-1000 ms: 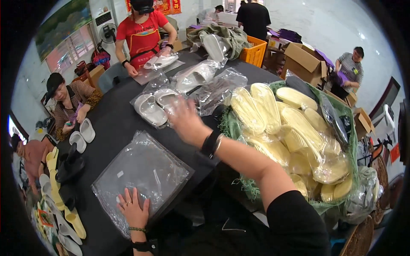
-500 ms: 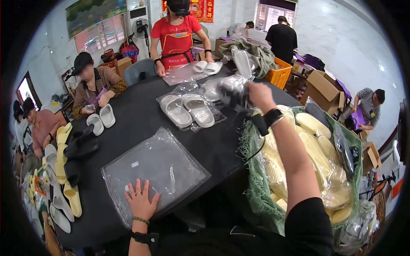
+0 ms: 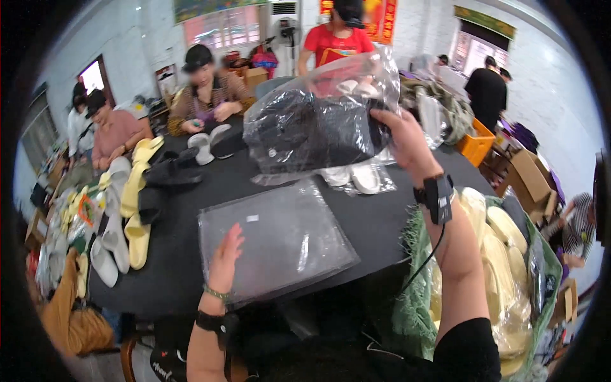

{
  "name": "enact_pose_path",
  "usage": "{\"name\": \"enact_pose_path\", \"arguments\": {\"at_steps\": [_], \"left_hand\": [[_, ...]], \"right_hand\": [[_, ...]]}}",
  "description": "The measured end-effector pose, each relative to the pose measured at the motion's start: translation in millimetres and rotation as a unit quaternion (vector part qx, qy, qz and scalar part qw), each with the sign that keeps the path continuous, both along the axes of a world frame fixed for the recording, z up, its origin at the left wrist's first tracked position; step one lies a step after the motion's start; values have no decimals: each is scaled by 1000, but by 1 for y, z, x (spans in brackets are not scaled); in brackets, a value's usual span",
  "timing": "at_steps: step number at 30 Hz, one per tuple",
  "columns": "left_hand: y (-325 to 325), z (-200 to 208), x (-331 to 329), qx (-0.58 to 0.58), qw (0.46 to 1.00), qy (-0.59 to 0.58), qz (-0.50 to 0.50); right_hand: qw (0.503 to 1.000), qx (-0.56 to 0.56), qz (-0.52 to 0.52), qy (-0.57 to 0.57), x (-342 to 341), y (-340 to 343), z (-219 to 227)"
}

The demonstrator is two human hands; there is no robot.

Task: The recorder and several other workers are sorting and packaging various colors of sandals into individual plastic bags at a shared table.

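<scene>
Now the right hand (image 3: 408,141) is gripping bagged black slippers (image 3: 337,132) beyond the bag stack (image 3: 283,239), the open left hand (image 3: 224,262) no longer lying flat there.

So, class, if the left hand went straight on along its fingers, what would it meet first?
Probably the bagged black slippers in the right hand; the left hand points over the flat clear bags toward them, but might pass beneath: depth is unclear.

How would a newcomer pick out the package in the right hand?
Above the black table, find the right hand. It holds a clear plastic bag, whose black contents set it apart from the bagged white slippers on the table.
</scene>
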State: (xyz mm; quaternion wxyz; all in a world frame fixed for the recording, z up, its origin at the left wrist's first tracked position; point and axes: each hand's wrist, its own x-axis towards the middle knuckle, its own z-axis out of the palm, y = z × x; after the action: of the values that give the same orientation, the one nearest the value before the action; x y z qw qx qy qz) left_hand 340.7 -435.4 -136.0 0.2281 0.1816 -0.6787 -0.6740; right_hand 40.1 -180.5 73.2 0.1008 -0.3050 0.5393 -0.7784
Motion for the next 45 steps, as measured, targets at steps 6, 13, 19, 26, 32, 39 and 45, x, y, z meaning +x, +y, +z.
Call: {"name": "enact_pose_path", "arguments": {"at_steps": [6, 13, 19, 26, 32, 39, 45], "left_hand": [[-37, -3, 32, 306, 942, 125, 56], [-62, -37, 82, 339, 914, 46, 220], [-71, -33, 83, 319, 928, 20, 190], [-84, -41, 85, 241, 946, -66, 208], [-72, -33, 74, -496, 775, -195, 340], [-43, -17, 47, -207, 948, -167, 173], [-55, -37, 46, -227, 954, -120, 152]], "right_hand": [[979, 120, 132, -96, 26, -61, -116], [859, 469, 194, -65, 40, -50, -206], [862, 480, 164, 8, 44, -49, -201], [825, 522, 123, 178, 53, -31, -207], [839, 499, 93, 197, 52, -27, -217], [867, 454, 77, 192, 46, -21, -230], [830, 520, 106, 171, 54, -15, -210]]}}
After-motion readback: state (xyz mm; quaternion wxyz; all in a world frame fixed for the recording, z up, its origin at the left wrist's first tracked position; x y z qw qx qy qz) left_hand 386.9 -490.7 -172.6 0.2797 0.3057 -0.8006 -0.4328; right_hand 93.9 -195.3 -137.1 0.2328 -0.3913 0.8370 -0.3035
